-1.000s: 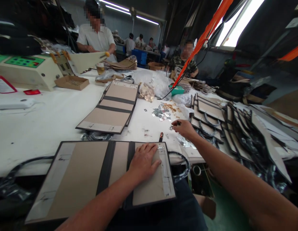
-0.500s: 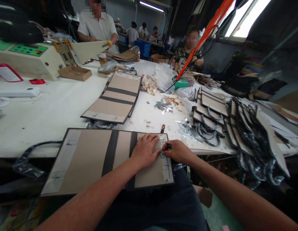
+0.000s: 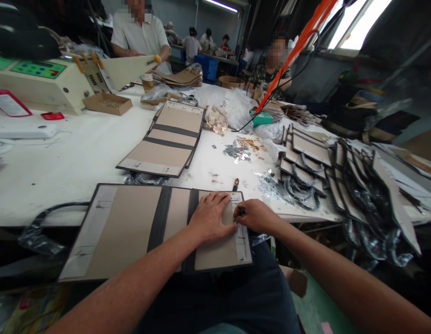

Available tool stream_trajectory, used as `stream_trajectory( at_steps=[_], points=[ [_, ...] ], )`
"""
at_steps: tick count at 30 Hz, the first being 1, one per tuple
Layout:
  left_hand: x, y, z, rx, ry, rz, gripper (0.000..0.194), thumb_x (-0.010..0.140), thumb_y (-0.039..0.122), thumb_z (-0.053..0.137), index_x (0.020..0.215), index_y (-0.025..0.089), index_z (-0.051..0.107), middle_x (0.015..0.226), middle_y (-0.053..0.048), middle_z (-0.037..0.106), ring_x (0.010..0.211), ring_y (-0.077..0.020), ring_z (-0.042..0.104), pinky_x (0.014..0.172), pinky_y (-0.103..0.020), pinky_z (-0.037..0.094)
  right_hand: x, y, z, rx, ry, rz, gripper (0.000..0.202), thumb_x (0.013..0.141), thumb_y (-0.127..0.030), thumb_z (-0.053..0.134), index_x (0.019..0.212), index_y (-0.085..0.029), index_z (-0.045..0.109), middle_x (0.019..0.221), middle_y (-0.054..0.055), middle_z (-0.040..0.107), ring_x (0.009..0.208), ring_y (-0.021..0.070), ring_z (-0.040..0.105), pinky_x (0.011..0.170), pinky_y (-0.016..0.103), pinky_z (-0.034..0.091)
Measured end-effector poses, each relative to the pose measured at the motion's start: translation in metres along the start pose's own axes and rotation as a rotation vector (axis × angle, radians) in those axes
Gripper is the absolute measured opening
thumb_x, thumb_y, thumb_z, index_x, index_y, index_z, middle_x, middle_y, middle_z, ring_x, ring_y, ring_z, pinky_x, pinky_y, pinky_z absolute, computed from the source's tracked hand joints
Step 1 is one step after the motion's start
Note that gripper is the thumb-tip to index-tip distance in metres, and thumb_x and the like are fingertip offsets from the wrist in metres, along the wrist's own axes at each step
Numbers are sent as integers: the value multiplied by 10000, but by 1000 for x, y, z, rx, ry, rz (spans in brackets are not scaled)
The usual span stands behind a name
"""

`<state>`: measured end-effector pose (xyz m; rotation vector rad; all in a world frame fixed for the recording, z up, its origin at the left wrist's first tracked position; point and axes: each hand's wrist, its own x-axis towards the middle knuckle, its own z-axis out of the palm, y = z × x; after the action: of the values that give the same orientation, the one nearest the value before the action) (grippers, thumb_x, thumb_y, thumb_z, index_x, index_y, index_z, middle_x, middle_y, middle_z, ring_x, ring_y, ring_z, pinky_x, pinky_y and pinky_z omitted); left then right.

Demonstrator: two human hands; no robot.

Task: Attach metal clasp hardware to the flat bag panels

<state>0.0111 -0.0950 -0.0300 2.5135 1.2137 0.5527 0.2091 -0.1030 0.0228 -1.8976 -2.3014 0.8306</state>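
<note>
A beige bag panel (image 3: 128, 227) with black edging, black cross strips and a plastic-wrapped handle (image 3: 41, 232) lies open in front of me, overhanging the table's near edge. My left hand (image 3: 212, 217) rests flat on its right part, fingers stretched out, thumb toward the white strip (image 3: 241, 241) at the right end. Over that strip my right hand (image 3: 252, 215) is closed in a pinch, its fingertips close to the left thumb. A small dark piece shows between its fingers; its kind cannot be made out. A small metal tab with a gold part (image 3: 235, 184) stands past the panel's far edge.
More panels (image 3: 170, 144) lie stacked behind. Small metal plates (image 3: 274, 188) and gold pieces (image 3: 253, 144) are scattered on the table (image 3: 79, 162). Panels with wrapped handles (image 3: 306, 153) pile up at right. A machine (image 3: 41, 79) stands at left; co-workers sit across.
My left thumb has shifted slightly right, nearer the right fingertips. The bluish metal piece seen at the right fingertips earlier is now mostly hidden. The panel stays in place.
</note>
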Motion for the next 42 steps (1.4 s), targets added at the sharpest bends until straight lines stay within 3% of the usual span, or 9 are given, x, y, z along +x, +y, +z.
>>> stream_trajectory(
  at_steps=[4, 23, 27, 31, 42],
  points=[
    [1, -1, 1, 4, -27, -4, 951, 741, 705, 766, 1515, 230, 481, 1575, -82, 507, 1450, -355, 399, 1203, -530, 330, 0, -3, -4, -44, -34, -6, 182, 772, -170, 662, 833, -253, 813, 861, 6, 796, 821, 194, 714, 733, 246, 471],
    [1, 1, 3, -10, -7, -29, 928, 731, 648, 813, 1510, 277, 471, 1574, -56, 502, 1449, -341, 395, 1204, -517, 324, -5, -2, 3, -137, 16, 44, 157, 820, -229, 675, 896, -278, 802, 947, 18, 793, 895, 226, 700, 716, 283, 423],
    [1, 2, 3, -7, -2, -28, 905, 735, 627, 811, 1498, 271, 479, 1558, -57, 513, 1436, -338, 409, 1202, -511, 328, -9, -2, 5, -174, 57, 3, 127, 835, -229, 680, 896, -267, 785, 1037, 29, 759, 913, 210, 683, 737, 279, 418],
    [1, 3, 4, -3, 6, -22, 886, 742, 628, 802, 1485, 263, 486, 1553, -62, 518, 1433, -337, 413, 1197, -512, 328, -13, 2, 11, -185, 83, -23, 122, 865, -241, 662, 914, -257, 773, 984, 29, 757, 899, 212, 682, 730, 283, 416],
    [3, 3, 5, 12, -1, -21, 874, 748, 606, 802, 1483, 262, 477, 1558, -58, 516, 1421, -333, 419, 1193, -507, 327, -18, 12, 11, 60, 76, -26, 195, 839, -170, 677, 964, -253, 801, 1029, 17, 788, 965, 204, 706, 838, 266, 485]
  ],
)
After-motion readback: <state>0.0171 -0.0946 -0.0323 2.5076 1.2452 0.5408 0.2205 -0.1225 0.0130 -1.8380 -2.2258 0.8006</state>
